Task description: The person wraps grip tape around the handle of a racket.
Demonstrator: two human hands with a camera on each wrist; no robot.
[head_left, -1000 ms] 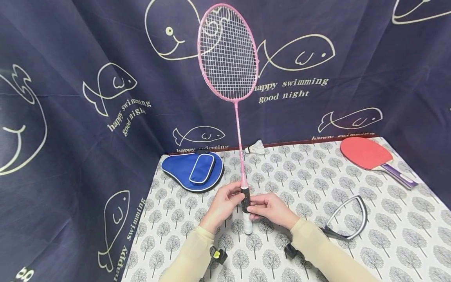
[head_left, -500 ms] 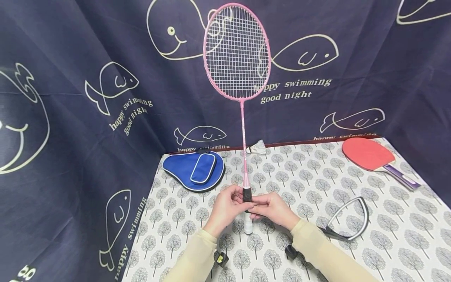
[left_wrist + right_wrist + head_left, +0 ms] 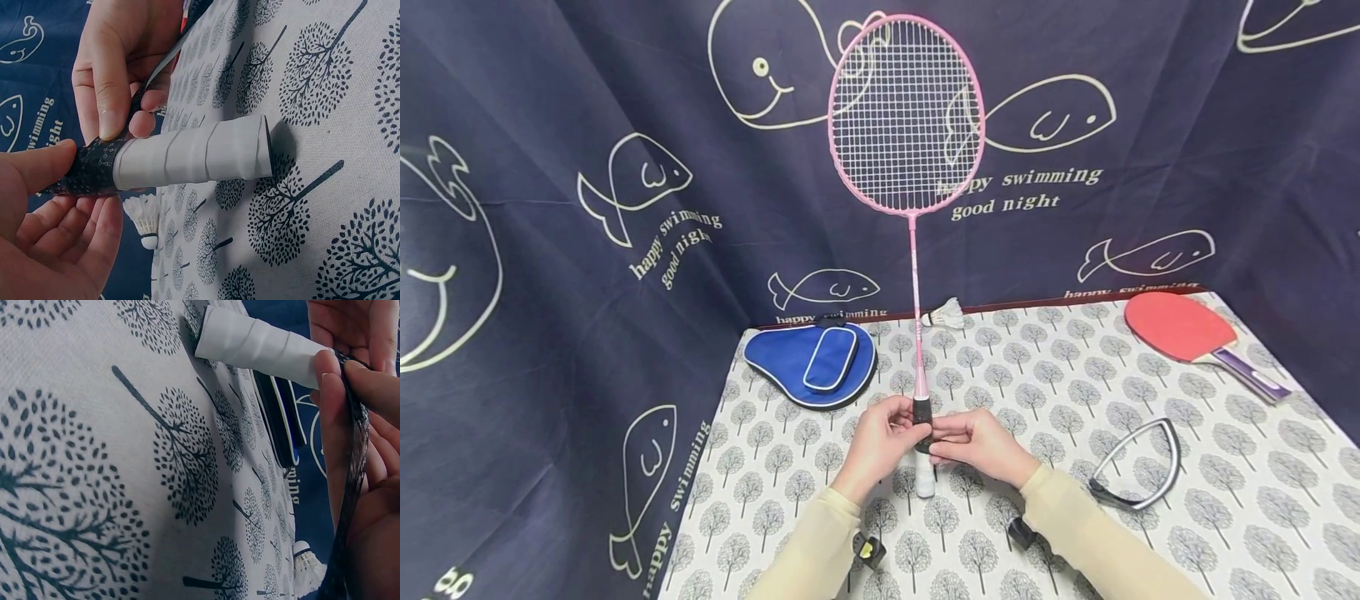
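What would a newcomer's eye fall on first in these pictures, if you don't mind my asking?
Probably the pink badminton racket, standing upright mid-table with its butt on the tree-print cloth. At its handle the left hand and right hand pinch a black grip tape above the white wrap. A red paddle lies far right.

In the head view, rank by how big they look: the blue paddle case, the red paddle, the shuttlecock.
1. blue paddle case and red paddle: look much alike, so unranked.
2. shuttlecock: clearly smallest.

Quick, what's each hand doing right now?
Left hand: pinching the racket handle's black wrapped part.
Right hand: pinching the black tape.
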